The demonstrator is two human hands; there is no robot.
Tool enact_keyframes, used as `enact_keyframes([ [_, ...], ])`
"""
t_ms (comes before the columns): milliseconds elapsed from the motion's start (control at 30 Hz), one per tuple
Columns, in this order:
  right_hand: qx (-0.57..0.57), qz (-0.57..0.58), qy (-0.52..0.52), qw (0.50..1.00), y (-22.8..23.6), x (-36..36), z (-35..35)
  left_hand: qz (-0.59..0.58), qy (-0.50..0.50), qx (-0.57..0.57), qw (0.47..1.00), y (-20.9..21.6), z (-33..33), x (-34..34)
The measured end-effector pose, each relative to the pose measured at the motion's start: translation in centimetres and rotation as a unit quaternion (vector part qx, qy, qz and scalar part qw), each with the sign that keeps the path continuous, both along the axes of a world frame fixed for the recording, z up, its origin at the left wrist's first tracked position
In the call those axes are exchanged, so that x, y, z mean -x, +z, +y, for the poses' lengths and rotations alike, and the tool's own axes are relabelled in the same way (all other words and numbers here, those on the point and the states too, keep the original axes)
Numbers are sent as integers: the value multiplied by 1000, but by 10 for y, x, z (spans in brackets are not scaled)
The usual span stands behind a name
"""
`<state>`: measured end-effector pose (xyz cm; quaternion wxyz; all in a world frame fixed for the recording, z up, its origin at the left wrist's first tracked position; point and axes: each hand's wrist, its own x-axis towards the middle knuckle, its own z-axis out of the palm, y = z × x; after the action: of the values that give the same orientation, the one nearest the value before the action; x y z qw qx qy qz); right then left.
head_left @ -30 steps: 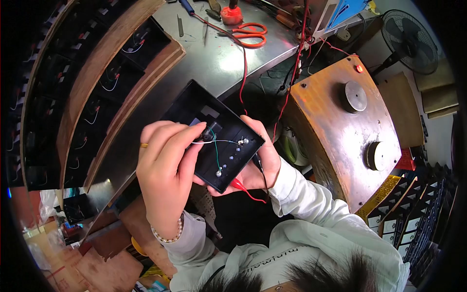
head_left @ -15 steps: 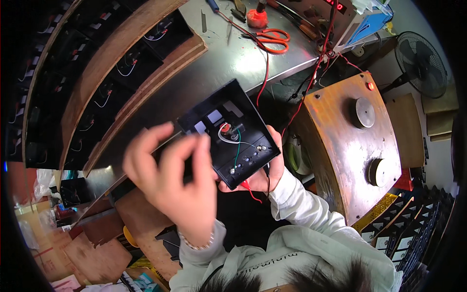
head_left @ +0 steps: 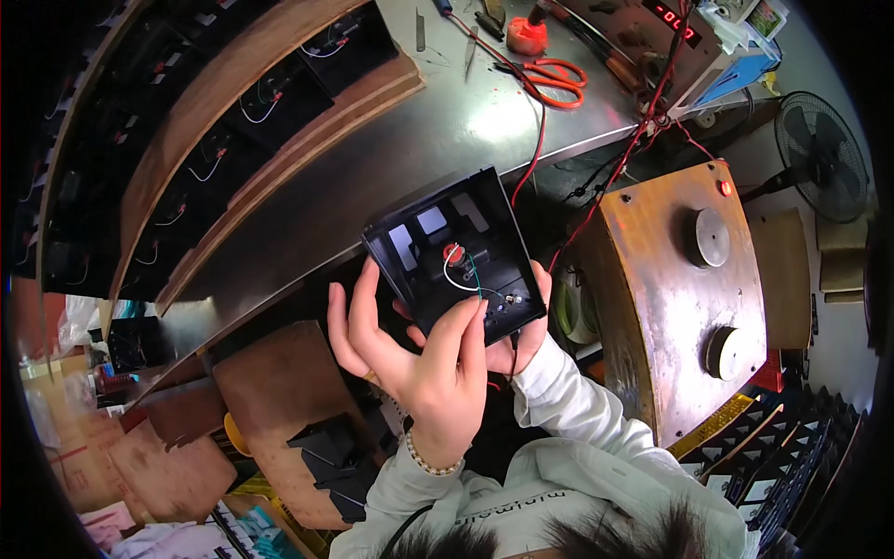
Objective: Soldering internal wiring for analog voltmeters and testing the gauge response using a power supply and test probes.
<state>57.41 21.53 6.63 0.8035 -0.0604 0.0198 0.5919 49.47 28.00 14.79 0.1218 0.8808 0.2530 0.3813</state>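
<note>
A black plastic housing (head_left: 430,268), open on top, is tilted in my right hand (head_left: 531,343), which grips its lower right side from beneath. Inside sit a small round red-and-black part (head_left: 453,253), a white wire (head_left: 451,277) and a green wire (head_left: 476,273). The thumb and forefinger of my left hand (head_left: 424,368) are pinched together at the lower end of the green wire, over the housing's near edge. Its other fingers lie along the left side. My fingertips hide the wire's end. A black lead (head_left: 515,341) hangs below the housing.
Wooden racks (head_left: 279,158) of similar black housings stand at left on the metal bench (head_left: 447,112). Orange-handled scissors (head_left: 559,84) and a red bottle (head_left: 528,35) lie farther back. A wooden box with metal knobs (head_left: 652,307) is at right, before a fan (head_left: 819,154).
My left hand has moved right and down into the housing, its thumb and forefinger closing on the green wire. The view has shifted, so the bench things sit farther right and lower.
</note>
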Motion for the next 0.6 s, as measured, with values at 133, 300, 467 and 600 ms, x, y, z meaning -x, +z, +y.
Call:
enact_keyframes([
  [133,-1,27,-22,999,-11,1,3,-1,-25,8,1000,-8,-4,5],
  [300,-61,10,-42,997,-33,1,6,20,-1,72,997,-15,-8,7],
  [467,-131,44,-40,990,-64,5,7,8,-1,62,998,-12,-18,-5],
  [600,-392,296,-1,871,-35,15,23,-3,-30,19,999,-13,-22,-10],
])
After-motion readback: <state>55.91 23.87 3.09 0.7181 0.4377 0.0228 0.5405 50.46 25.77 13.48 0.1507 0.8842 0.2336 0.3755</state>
